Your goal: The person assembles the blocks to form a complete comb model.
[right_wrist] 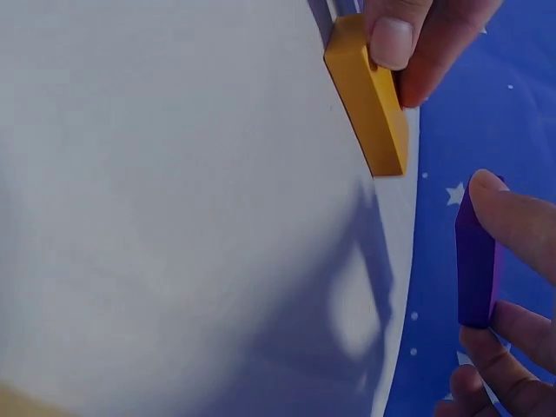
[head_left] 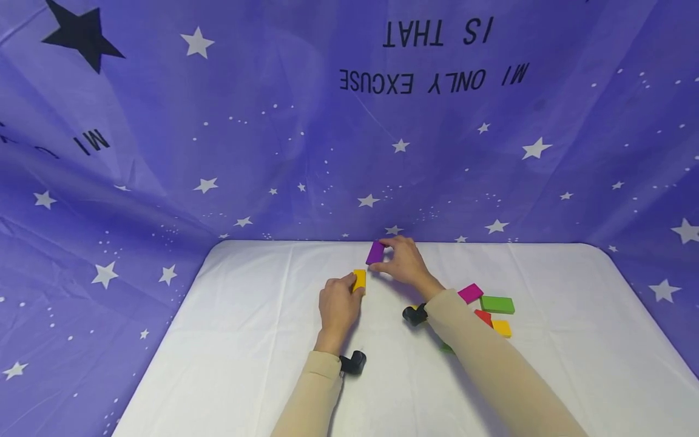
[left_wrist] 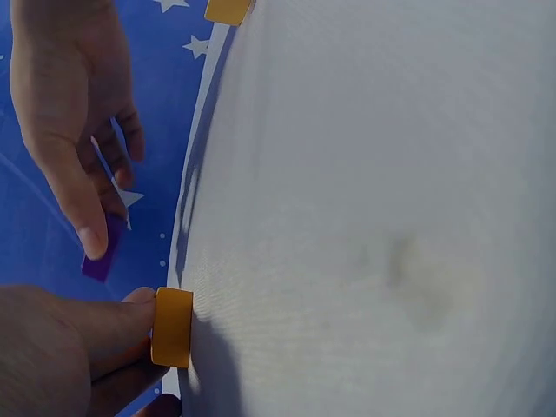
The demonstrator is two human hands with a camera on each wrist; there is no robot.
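The left hand (head_left: 338, 308) is grasping a yellow block (head_left: 360, 279). The block is sitting at the fingertips, on the right side of this hand, and the thumb is pressing the nearer part of it. In the left wrist view the block is standing with its narrow face toward the camera, very near to the white table (head_left: 240, 340); whether it is fully touching the cloth, I cannot tell.

The right hand (head_left: 405, 262) is grasping a purple block (head_left: 375, 253), which is lying to the left of the palm. The thumb is holding one end and a finger is holding the opposite end, so the long sides are staying uncovered. In both wrist views this block is showing against the blue backdrop (head_left: 306, 121), and it is hanging above the table. From the person's side, it is being held a little farther away than the yellow block and slightly to its right; the two blocks are near but not touching.

Beside the right sleeve (head_left: 491, 358), other blocks are lying in a loose group: a magenta block (head_left: 472, 292), a green block (head_left: 497, 304), a red block (head_left: 483, 316) and a second yellow block (head_left: 502, 328). The sleeve is partly covering some of them.
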